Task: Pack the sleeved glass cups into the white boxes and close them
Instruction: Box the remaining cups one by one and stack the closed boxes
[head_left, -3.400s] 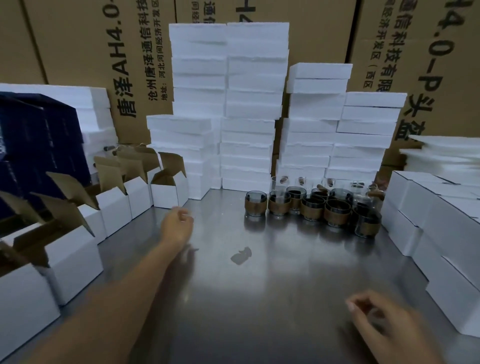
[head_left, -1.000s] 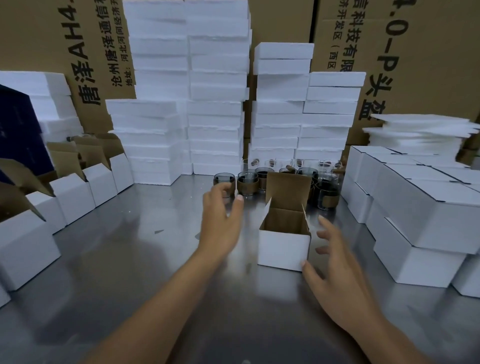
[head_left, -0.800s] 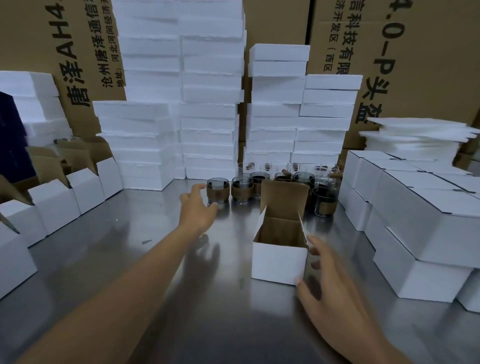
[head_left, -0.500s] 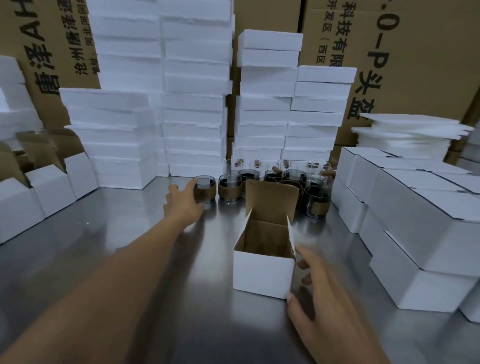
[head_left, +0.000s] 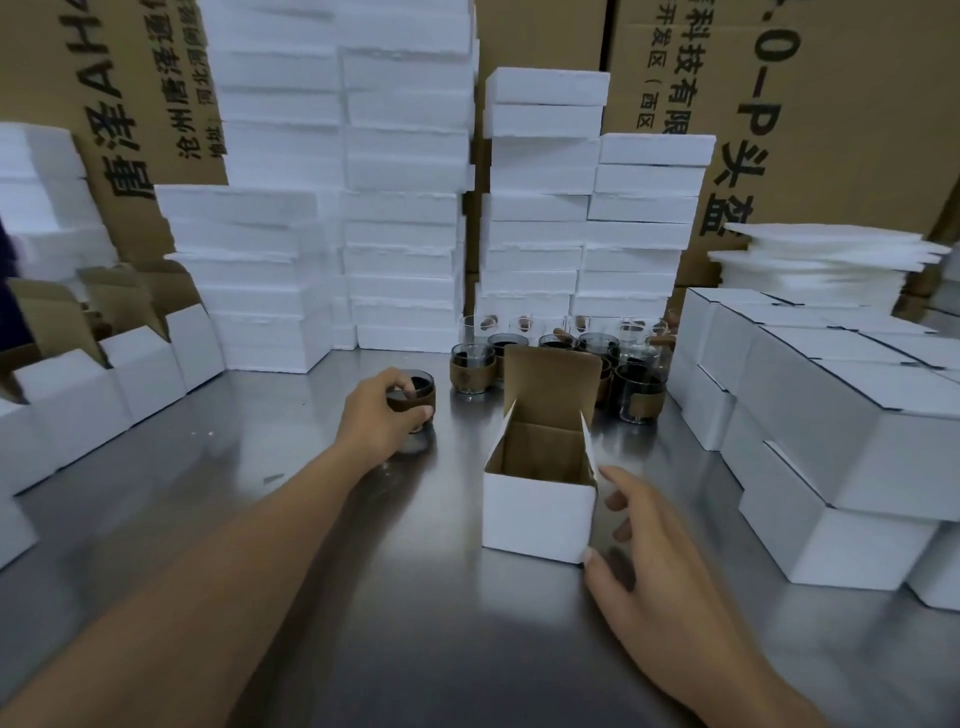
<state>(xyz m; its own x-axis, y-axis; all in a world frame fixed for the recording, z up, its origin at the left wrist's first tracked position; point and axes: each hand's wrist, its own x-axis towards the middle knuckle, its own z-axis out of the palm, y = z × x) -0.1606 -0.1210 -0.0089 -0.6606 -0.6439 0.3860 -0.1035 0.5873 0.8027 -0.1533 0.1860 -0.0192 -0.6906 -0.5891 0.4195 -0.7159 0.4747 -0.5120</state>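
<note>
Several boxes (head_left: 831, 415) sat closed; my left grip (head_left: 376, 415) held a cup (head_left: 415, 392), right grip (head_left: 654, 566) wide beside the open box (head_left: 537, 512), more cups (head_left: 470, 374) unpacked.

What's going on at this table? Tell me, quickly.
A person is packing sleeved glass cups into white boxes. The left hand grips one sleeved cup, just left of the cluster of cups on the steel table. The right hand, fingers spread, is at the right side of the open box, which looks empty. At the right, closed boxes are stacked.
</note>
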